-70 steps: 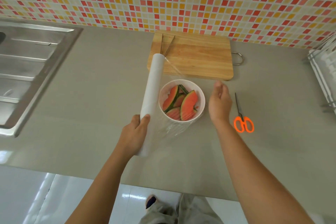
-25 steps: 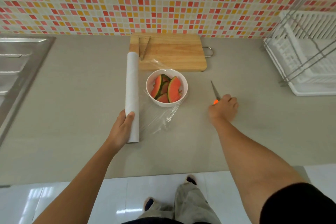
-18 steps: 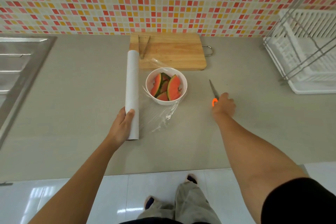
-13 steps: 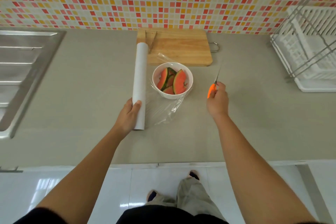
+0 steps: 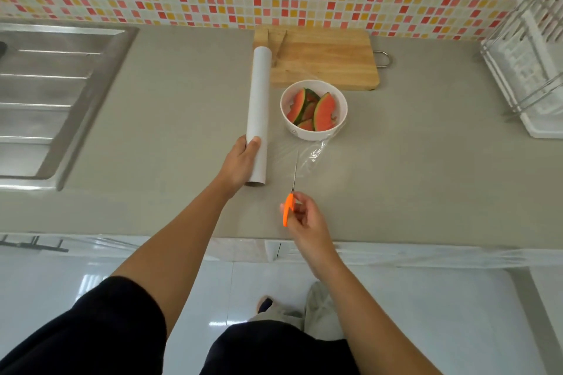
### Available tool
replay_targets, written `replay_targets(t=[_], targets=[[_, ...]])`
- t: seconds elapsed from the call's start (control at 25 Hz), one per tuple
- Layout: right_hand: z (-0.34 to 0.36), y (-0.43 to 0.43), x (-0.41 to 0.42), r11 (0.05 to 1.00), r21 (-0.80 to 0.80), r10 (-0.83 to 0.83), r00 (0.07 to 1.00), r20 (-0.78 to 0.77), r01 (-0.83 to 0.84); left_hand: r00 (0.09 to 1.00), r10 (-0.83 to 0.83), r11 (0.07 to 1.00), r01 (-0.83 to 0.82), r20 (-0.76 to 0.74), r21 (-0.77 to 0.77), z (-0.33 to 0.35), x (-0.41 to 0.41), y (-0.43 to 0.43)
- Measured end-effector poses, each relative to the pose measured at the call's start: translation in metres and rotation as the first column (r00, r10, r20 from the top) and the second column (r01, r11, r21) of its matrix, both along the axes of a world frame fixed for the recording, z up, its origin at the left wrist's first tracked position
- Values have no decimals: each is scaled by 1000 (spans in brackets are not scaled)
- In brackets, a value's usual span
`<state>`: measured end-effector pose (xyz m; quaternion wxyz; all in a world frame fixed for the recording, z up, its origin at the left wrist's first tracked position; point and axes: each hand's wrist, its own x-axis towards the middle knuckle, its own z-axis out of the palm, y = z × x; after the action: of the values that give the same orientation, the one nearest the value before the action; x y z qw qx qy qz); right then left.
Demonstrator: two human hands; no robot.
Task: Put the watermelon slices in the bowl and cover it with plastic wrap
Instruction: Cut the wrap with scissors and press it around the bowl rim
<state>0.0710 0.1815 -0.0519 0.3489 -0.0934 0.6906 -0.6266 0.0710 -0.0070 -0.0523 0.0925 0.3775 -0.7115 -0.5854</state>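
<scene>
A white bowl (image 5: 313,132) on the grey counter holds several watermelon slices (image 5: 323,108). Clear plastic wrap (image 5: 310,155) stretches from the bowl to a white roll (image 5: 259,106) lying just left of it. My left hand (image 5: 240,161) grips the near end of that roll. My right hand (image 5: 301,218) holds orange-handled scissors (image 5: 289,207) close to the counter's front edge. Their blades point away from me at the loose film between roll and bowl.
A wooden cutting board (image 5: 323,59) lies behind the bowl against the tiled wall. A steel sink (image 5: 51,94) fills the left side. A white dish rack (image 5: 530,64) stands at the far right. The counter's front edge (image 5: 396,237) runs just beyond my right hand.
My right hand picked the scissors up from the counter right of the bowl and brought them near the front edge, blades pointing at the film. My left hand stayed on the roll.
</scene>
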Motion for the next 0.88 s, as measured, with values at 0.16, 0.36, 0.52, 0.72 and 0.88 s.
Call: replay_targets(t=[0.16, 0.36, 0.52, 0.72, 0.88], targets=[[-1, 9, 24, 993, 82, 78, 992, 98, -86, 1000, -8, 1000, 8, 12, 24, -2, -1, -2], [-1, 6, 39, 979, 122, 143, 974, 175, -166, 1000, -1, 998, 0, 27, 59, -3, -3, -4], [0, -2, 37, 975, 123, 160, 972, 174, -183, 1000, -9, 998, 7, 25, 69, -4, -3, -6], [-2, -16, 33, 976, 113, 163, 970, 181, -185, 1000, -4, 997, 2, 23, 80, -3, -4, -6], [-5, -22, 30, 979, 88, 168, 972, 163, -184, 1000, -6, 997, 5, 15, 79, -3, -3, -6]])
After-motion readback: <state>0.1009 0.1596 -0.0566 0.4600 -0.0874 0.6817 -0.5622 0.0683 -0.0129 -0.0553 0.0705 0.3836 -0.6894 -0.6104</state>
